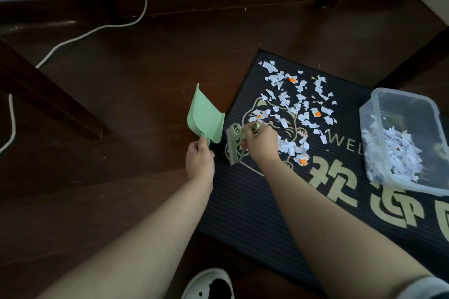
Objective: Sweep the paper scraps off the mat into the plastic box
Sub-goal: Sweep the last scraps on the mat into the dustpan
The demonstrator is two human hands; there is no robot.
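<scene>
Hiding brush (235,144) handle, right hand (260,141) grips it

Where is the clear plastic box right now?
The clear plastic box sits at the head view's right edge, on the black mat, right of the scattered paper scraps.

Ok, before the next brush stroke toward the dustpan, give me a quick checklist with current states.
1. Left hand grips the green dustpan by its handle: ok.
2. Right hand holds the small brush: ok.
3. Dustpan lip flat on the mat: not ok, the pan is raised and beside the mat's edge.
4. Paper scraps gathered into one heap: not ok, they lie scattered.
5. Plastic box open and on the mat: ok, partly filled.
6. Scraps hidden under the right hand: cannot tell.
</scene>
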